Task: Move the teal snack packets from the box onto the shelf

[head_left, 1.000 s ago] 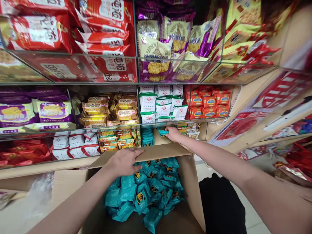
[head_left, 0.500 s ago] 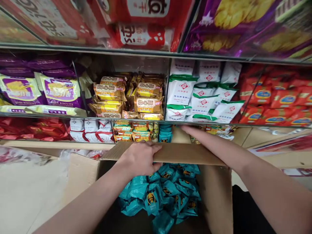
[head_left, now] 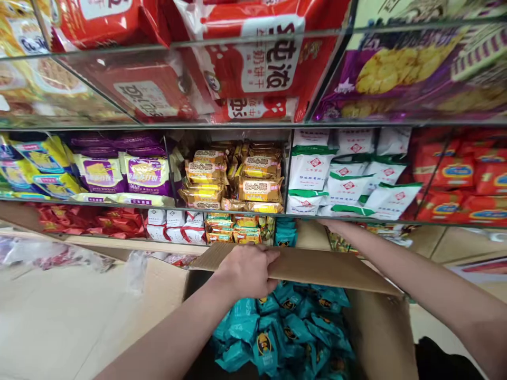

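My left hand (head_left: 249, 270) is closed round the edge of a flap of the open cardboard box (head_left: 380, 322). Inside that box lies a heap of teal snack packets (head_left: 293, 327), each with a dark and yellow emblem. My right arm (head_left: 380, 253) reaches over the flap into the low shelf compartment, beneath the glass shelf. The right hand's fingers are hidden there, so whether they hold anything does not show. Just left of it stands a stack of teal packets (head_left: 285, 233), beside a bare strip of the compartment floor (head_left: 312, 235).
Above runs a glass shelf edge (head_left: 237, 212) with brown snack packs (head_left: 259, 187), white and green bags (head_left: 312, 169) and red packs (head_left: 457, 171). Orange packs (head_left: 219, 228) fill the compartment to the left. Large red biscuit bags (head_left: 269, 58) hang over the upper shelf. Pale floor tiles (head_left: 59, 316) lie at left.
The view has shifted, so the shelves and box appear further right and lower. My left hand stays on the flap, and my right arm still reaches into the low shelf.
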